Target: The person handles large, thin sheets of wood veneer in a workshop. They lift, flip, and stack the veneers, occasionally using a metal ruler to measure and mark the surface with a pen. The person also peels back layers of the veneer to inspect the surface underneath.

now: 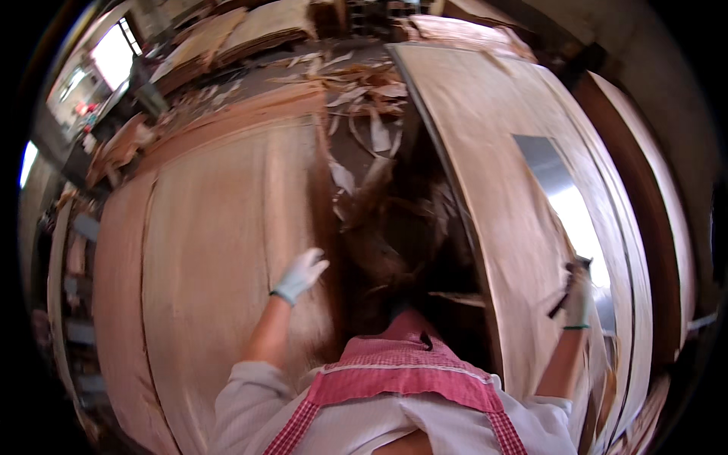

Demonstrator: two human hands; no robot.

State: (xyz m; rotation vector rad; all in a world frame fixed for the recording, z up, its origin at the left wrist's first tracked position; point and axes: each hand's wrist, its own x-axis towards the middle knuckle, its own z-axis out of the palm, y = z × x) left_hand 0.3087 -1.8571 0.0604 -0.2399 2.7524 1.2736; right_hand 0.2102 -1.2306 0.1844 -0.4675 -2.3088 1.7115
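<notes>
My left hand, in a white glove with a pale green cuff, is over the right edge of a stack of wood veneer sheets. Its fingers are a little apart and nothing shows in them. On the right, my gloved right hand is closed around a slim dark tool, whose kind is blurred. That hand is above a second veneer stack, by the lower part of a long shiny metal plate lying on the sheets. Whether the tool touches the veneer, I cannot tell.
A dark gap with torn veneer scraps runs between the two stacks. A dark straight edge borders the right stack. More veneer piles stand at the back, and another tall stack is at the far right.
</notes>
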